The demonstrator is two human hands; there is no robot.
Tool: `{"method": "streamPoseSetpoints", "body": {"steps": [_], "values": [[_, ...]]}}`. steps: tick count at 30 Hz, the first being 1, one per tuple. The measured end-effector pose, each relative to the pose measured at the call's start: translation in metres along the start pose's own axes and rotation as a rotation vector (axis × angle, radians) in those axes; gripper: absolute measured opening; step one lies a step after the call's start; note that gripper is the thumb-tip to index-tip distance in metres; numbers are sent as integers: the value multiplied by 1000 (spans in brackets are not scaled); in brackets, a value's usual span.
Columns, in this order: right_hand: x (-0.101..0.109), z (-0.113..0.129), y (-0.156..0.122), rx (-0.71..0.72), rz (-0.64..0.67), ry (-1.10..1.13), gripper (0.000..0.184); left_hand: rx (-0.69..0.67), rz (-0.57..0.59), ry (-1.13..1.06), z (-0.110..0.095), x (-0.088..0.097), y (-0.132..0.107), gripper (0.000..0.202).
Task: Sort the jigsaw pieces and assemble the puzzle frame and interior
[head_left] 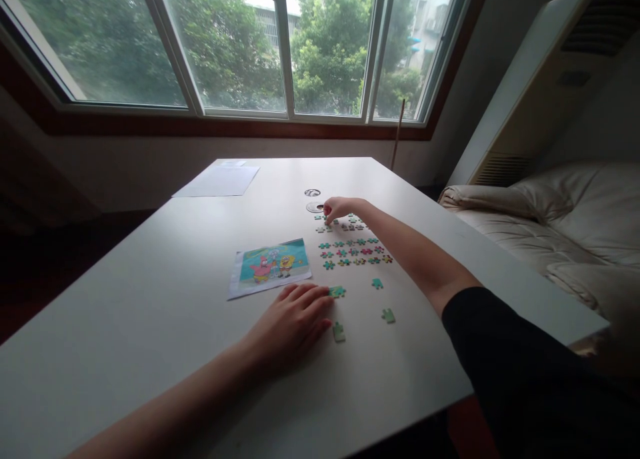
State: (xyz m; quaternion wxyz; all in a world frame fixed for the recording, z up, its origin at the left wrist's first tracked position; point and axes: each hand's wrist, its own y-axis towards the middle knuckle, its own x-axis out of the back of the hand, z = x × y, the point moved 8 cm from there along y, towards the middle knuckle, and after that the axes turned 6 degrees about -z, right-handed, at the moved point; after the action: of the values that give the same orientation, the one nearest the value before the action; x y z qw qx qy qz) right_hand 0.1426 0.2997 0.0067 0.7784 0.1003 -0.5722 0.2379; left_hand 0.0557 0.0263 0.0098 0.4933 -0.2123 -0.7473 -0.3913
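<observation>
My left hand (295, 322) lies flat on the white table (150, 299), fingers stretched out, fingertips touching a green puzzle piece (337, 291). Just beyond it lies a cartoon reference picture (270, 266). My right hand (337, 209) reaches far across the table, fingers pinched on a small puzzle piece at the far end of the spread. Several loose puzzle pieces (353, 252) lie in rows between the hands. Three single pieces (388, 315) sit nearer me.
A white sheet of paper (217, 180) lies at the table's far left. Two round cable grommets (313, 192) sit near my right hand. A cream sofa (560, 219) stands to the right, a thin stick (397, 132) leans by the window (240, 46).
</observation>
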Motion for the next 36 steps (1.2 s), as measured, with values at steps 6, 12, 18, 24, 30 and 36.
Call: {"method": "streamPoseSetpoints", "body": {"steps": [6, 12, 18, 24, 30, 36], "values": [[4, 6, -14, 83, -107, 170, 21, 2, 14, 3, 1, -2, 0, 30], [-1, 31, -85, 256, -90, 390, 21, -2, 6, 2, -1, 0, 0, 30], [-30, 50, -177, 286, 12, 360, 16, -4, 13, -6, -2, -1, 0, 29], [-36, 53, -212, 263, -111, 224, 15, -14, 5, 5, -3, -2, 1, 28], [-22, 40, -223, 247, -273, 109, 10, -10, 11, 6, -2, -3, 1, 29], [-24, 37, -225, 218, -291, 25, 10, -10, 24, 8, -1, -5, 1, 30]]}}
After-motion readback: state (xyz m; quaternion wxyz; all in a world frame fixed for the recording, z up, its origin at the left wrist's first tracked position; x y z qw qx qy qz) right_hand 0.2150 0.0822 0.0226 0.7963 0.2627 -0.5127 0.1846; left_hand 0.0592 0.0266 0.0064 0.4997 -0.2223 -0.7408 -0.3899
